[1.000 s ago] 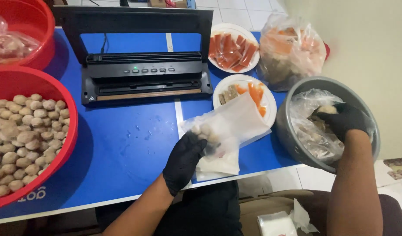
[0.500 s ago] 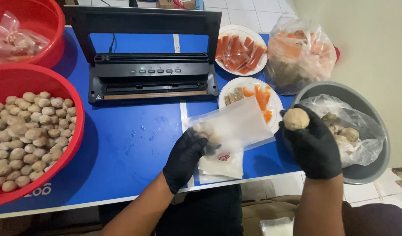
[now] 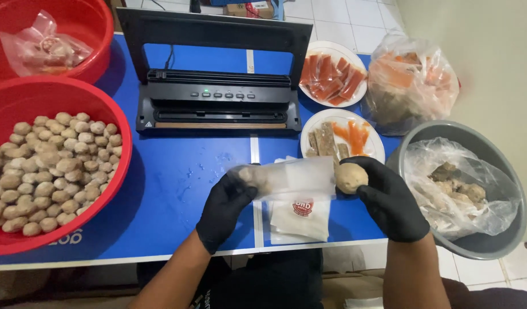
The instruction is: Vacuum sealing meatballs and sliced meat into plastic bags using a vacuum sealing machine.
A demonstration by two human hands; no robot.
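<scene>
Black-gloved, my left hand (image 3: 226, 209) grips the clear pouch (image 3: 289, 178) at centre frame, its mouth facing right; my right hand (image 3: 389, 197) pinches a large meatball (image 3: 351, 178) at that mouth. I judge filling is under way; next needs the mouth held wide. The red basin (image 3: 117, 123) at left holds small meatballs (image 3: 51, 166); the grey bowl (image 3: 506, 171), lower right, holds a bag of chunks (image 3: 455, 186).

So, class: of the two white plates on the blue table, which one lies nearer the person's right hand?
The near plate with brown and orange pieces; the other plate holds only red-orange strips.

Home food-packing spot, vacuum sealer (image 3: 217, 97), meatball basins (image 3: 51, 166) (red), tiled floor (image 3: 355, 23)
</scene>
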